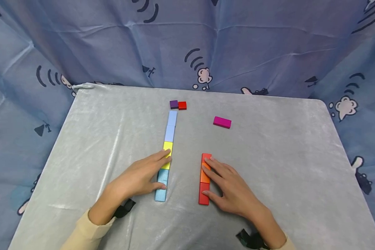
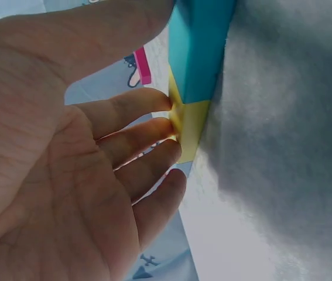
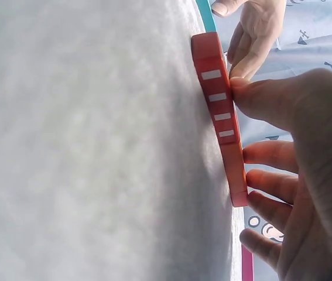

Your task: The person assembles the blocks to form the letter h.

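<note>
A straight row of flat blocks lies left of the table's middle: light blue blocks (image 1: 170, 126) at the far end, then yellow (image 1: 167, 146), then teal (image 1: 160, 196) nearest me. My left hand (image 1: 142, 176) rests its fingertips on the yellow part and its thumb on the teal part, fingers extended. To the right stands a shorter row with a small red block (image 1: 203, 157), an orange block (image 1: 204, 177) and a longer red block (image 1: 203, 199). My right hand (image 1: 232, 189) touches this row with spread fingertips and thumb. White marks show on the red block's side (image 3: 217, 96) in the right wrist view.
A purple block (image 1: 173, 104) and a red block (image 1: 182, 105) sit side by side beyond the left row. A magenta block (image 1: 222, 122) lies apart at the right. Grey cloth covers the table (image 1: 284, 139); a patterned blue curtain (image 1: 253, 41) hangs behind it.
</note>
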Demonstrator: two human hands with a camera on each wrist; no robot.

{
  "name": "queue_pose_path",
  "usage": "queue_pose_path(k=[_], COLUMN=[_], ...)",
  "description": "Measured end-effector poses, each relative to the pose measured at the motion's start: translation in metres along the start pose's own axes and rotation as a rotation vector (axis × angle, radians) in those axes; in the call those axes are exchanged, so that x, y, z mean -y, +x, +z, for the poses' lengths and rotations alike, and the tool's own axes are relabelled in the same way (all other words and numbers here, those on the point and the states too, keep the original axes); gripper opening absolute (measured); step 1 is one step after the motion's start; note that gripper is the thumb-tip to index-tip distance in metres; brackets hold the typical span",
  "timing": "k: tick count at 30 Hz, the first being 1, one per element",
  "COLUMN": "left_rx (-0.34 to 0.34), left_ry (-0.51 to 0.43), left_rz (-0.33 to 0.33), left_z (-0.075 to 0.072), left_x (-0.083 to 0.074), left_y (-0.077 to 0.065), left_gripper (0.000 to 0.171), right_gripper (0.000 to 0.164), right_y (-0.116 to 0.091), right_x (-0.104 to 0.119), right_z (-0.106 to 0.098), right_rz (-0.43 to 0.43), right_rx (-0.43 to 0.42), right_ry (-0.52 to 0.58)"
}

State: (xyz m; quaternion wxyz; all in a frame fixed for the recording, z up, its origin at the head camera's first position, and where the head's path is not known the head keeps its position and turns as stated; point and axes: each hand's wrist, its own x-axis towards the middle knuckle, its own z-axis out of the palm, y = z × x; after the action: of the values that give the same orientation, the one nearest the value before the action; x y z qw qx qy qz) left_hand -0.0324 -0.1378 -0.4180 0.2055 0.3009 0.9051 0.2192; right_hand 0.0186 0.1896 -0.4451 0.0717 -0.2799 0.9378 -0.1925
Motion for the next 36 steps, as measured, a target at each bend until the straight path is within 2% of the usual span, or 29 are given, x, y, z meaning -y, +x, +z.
queue_pose_path(k=[12,16,19,24,30,36], left_rx=[0.011,-0.002,-0.043,-0.119,-0.187,-0.225], left_ry=[0.073,0.1,0.106,0.093,0.04,0.012], left_rz=[-0.002,0.032,0.062,0.105,0.161,0.217], left_z=[-0.005,-0.005,-0.005,-0.009,-0.013,-0.017], left_x=[-0.005,-0.005,-0.006,-0.009,-0.012,-0.015], left_y=[0.0,0.003,0.007,0.02,0.044,0.067], left_gripper=[0.085,0.076,0.065,0.052,0.046,0.044], right_gripper=[0.073,0.073,0.074,0.072,0.072,0.071], right_y=[-0.001,-0.003,-0.004,-0.004,-0.004,-0.004], right_x=[0.0,0.001,0.001,0.002,0.001,0.001], right_z=[0.0,0.0,0.0,0.0,0.001,0.002], right_rz=[-0.001,0.007,0.019,0.004,-0.026,-0.03], right_rx=[-0.002,0.005,0.013,0.001,-0.023,-0.027], right_ry=[-0.007,-0.01,-0.013,-0.014,-0.015,-0.027])
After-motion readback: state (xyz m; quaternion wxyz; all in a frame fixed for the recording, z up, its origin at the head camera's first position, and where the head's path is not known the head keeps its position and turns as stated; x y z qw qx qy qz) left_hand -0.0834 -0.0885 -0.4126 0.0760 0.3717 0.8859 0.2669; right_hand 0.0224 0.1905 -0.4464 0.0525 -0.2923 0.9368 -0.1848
